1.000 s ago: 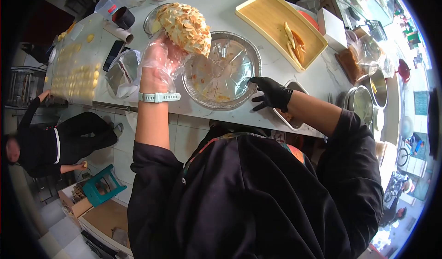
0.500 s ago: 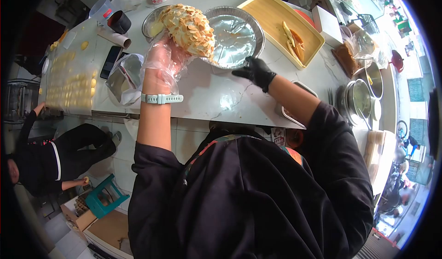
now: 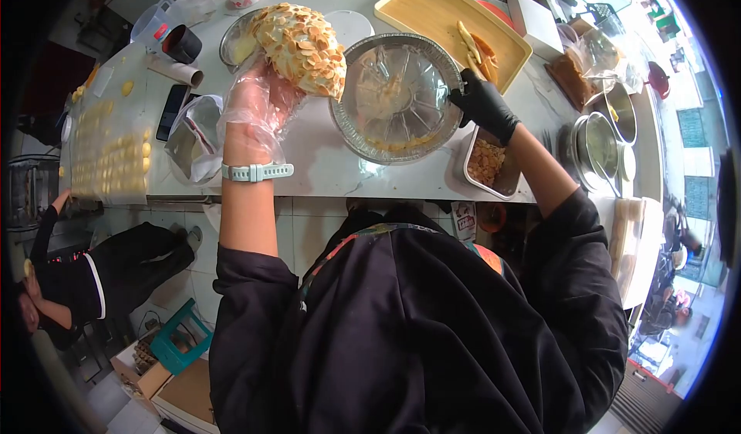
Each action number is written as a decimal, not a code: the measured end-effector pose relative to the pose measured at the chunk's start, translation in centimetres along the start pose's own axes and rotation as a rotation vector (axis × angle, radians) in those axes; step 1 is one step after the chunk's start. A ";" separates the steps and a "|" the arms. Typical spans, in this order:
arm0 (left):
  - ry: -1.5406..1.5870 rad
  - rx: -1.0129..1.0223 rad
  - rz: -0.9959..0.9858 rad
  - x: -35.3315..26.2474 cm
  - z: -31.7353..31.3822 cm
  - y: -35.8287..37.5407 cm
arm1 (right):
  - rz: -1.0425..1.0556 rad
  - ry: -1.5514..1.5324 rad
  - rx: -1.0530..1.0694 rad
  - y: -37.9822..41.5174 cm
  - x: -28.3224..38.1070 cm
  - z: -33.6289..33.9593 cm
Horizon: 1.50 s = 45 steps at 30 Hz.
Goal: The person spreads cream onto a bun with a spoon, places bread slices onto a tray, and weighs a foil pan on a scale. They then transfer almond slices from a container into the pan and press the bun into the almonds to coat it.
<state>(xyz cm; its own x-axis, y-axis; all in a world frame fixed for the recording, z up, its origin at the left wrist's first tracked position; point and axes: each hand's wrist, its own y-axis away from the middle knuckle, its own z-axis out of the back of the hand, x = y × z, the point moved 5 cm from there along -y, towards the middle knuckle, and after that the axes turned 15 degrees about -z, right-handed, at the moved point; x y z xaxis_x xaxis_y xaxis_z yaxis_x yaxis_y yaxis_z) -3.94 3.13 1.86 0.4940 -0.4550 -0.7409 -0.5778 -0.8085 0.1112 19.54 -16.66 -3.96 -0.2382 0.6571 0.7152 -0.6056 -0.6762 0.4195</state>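
My left hand [image 3: 262, 98], in a clear plastic glove, holds up a rounded cake [image 3: 301, 47] covered in sliced almonds. In a black glove, my right hand [image 3: 486, 108] grips the right rim of a round foil pan [image 3: 401, 98]. The pan is raised and tilted, and brownish residue shows along its lower inside. Just left of the pan, the cake's right end overlaps its edge in view. Behind the pan lies a white disc [image 3: 349, 25]. A metal tray of almond flakes [image 3: 486, 162] rests below my right wrist.
A wooden tray [image 3: 417, 6] with bread pieces stands at the back. Metal bowls [image 3: 598, 148] are stacked on the right. A phone [image 3: 171, 112], a white bag [image 3: 193, 137] and a dark cup [image 3: 182, 44] lie left. A co-worker [image 3: 69, 283] is at the far left.
My right hand has moved right and now grips the foil pan, lifted off the table towards me. The white disc and almond tray have come into view. The co-worker's lower arm has bent.
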 end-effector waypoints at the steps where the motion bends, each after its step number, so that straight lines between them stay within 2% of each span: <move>1: 0.012 0.007 0.002 0.2 -0.2 0.0 | 0.023 -0.001 0.006 0.0 -0.2 0.1; 7: 0.000 0.014 -0.016 1.1 -1.9 0.5 | 0.123 0.048 -0.034 -0.2 -1.0 1.0; 10: -0.005 0.029 -0.034 1.7 -2.6 0.7 | 0.066 0.007 0.035 -1.2 -1.9 0.9; 11: 0.013 0.026 -0.034 1.8 -2.7 0.8 | 0.121 0.051 0.079 -1.3 -1.9 0.6; 15: 0.038 0.006 -0.057 2.2 -3.2 1.2 | 0.017 0.036 0.195 -3.4 -2.6 -0.1; 18: 0.025 -0.030 -0.074 2.3 -3.1 2.0 | -0.077 0.161 0.215 -4.1 -3.1 -0.6; 19: 0.022 -0.046 -0.079 2.4 -2.9 2.3 | 0.240 0.400 -0.113 -3.1 -1.8 0.1; 22: 0.112 -0.091 -0.094 2.9 -0.7 3.1 | 0.593 0.280 -0.080 -1.5 0.9 -0.8; 24: 0.192 -0.055 -0.097 4.5 1.5 3.4 | 0.528 0.388 0.295 -1.1 1.5 -3.6; 26: 0.223 -0.080 -0.090 5.8 2.4 4.3 | 0.663 0.500 0.440 -1.9 -0.3 -6.5; 27: 0.203 -0.090 -0.092 6.8 3.1 4.6 | 0.589 0.648 0.464 -1.3 -0.1 -7.0; 30: 0.307 -0.130 -0.084 9.8 5.4 5.1 | 0.490 0.739 0.649 -1.4 -1.3 -9.2; 33: 0.369 -0.212 -0.063 11.9 7.0 5.3 | 0.458 0.657 0.754 -1.1 -2.2 -11.0; 36: 0.452 -0.265 -0.070 12.8 8.0 5.2 | 0.372 0.398 0.950 0.1 -1.5 -12.8; 37: 0.435 -0.273 -0.073 12.8 8.2 5.2 | 0.418 0.277 0.984 -0.2 -2.0 -13.8; 40: 0.451 -0.254 -0.082 13.3 9.1 4.4 | 0.728 0.433 0.760 -0.5 -0.4 -14.5; 41: 0.466 -0.242 -0.083 13.4 9.5 4.3 | 0.975 0.603 0.649 0.2 0.3 -14.5; 44: 0.517 -0.217 -0.066 13.1 8.9 4.0 | 1.119 0.658 0.607 1.2 0.9 -15.1; 45: 0.535 -0.207 -0.064 13.1 8.9 3.9 | 1.131 0.760 0.660 1.0 0.8 -15.9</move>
<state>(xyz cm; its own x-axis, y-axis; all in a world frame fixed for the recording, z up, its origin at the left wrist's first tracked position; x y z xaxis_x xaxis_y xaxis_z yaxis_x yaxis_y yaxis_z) -5.48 -2.66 -13.30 0.8151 -0.4843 -0.3180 -0.4232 -0.8725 0.2440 6.71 -11.51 -11.84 -0.7801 -0.4244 0.4597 0.5494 -0.8162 0.1786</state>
